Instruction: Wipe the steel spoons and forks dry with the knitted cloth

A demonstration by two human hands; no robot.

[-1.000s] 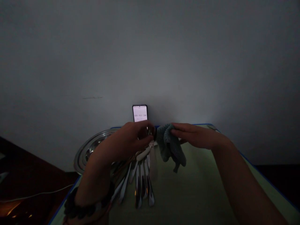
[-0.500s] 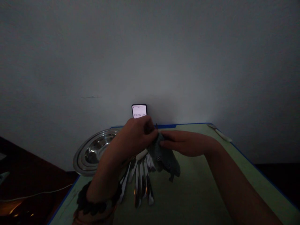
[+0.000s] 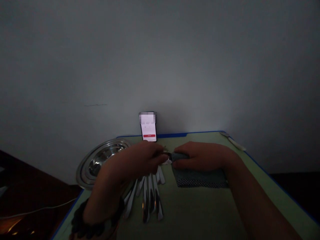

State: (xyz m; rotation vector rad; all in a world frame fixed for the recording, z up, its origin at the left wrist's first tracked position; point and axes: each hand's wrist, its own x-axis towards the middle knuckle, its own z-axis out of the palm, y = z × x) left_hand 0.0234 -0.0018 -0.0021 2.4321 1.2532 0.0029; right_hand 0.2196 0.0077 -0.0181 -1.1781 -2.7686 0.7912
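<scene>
The scene is dim. My left hand is closed in a pinch on the handle end of a metal utensil held level above the table. My right hand is closed on a grey-blue cloth and wraps part of it round the other end of the utensil; the rest of the cloth hangs flat beneath my palm. Several shiny spoons lie fanned out on the pale green table under my left hand. A dark bead bracelet sits on my left wrist.
A round steel plate rests at the table's far left corner. A phone with a lit timer screen leans against the grey wall behind. A small pale object lies at the far right edge. A white cable runs across the dark floor on the left.
Both hands have dropped lower towards the table. The cloth, bunched and dangling before, now hangs flatter under my right hand. The phone is uncovered again.
</scene>
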